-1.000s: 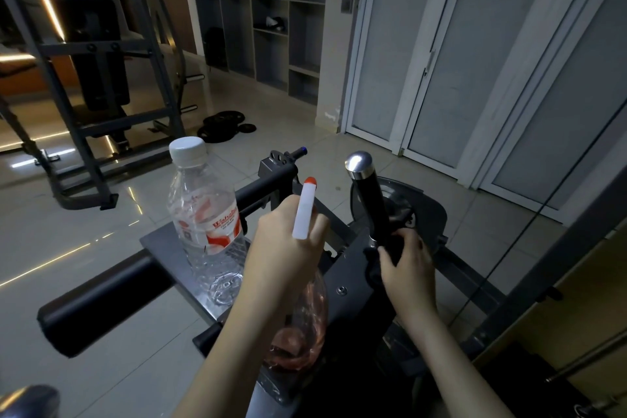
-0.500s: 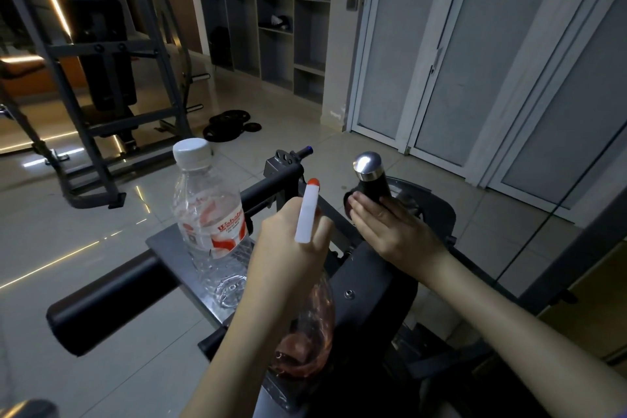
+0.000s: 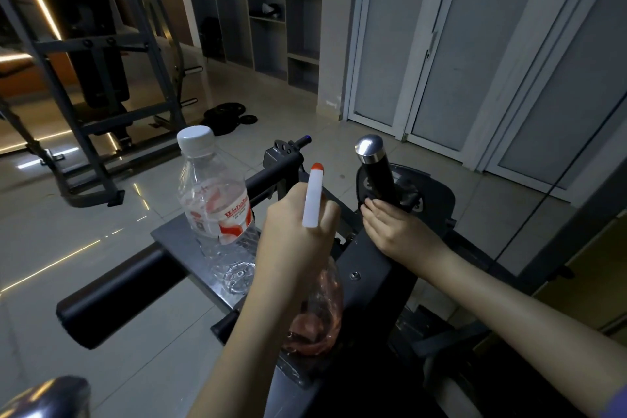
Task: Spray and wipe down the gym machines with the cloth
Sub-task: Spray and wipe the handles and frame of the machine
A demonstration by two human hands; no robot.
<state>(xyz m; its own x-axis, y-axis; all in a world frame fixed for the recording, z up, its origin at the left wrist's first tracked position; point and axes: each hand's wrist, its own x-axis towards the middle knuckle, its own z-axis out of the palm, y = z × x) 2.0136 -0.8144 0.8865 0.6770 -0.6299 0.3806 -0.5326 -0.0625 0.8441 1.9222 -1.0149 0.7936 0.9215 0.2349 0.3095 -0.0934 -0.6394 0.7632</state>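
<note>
Standing just beside the left hand (image 3: 295, 237) clamped on the spray bottle (image 3: 314, 312), the water bottle (image 3: 217, 204) could be toppled by it; the grip of the right hand (image 3: 397, 231) cannot be told.

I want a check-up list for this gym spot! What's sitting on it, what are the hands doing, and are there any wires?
Surface: grey machine plate, with the water bottle standing on it.
Job's things: spray bottle, pink liquid, white nozzle; cloth not clearly seen.
Clutter: water bottle, capped, upright.
Hands: left hand grips the spray bottle; right hand touches the base of the black handle, grip unclear.
Cables: thin cable at right.
Surroundings: weight plates on floor, shelves, doors.
</note>
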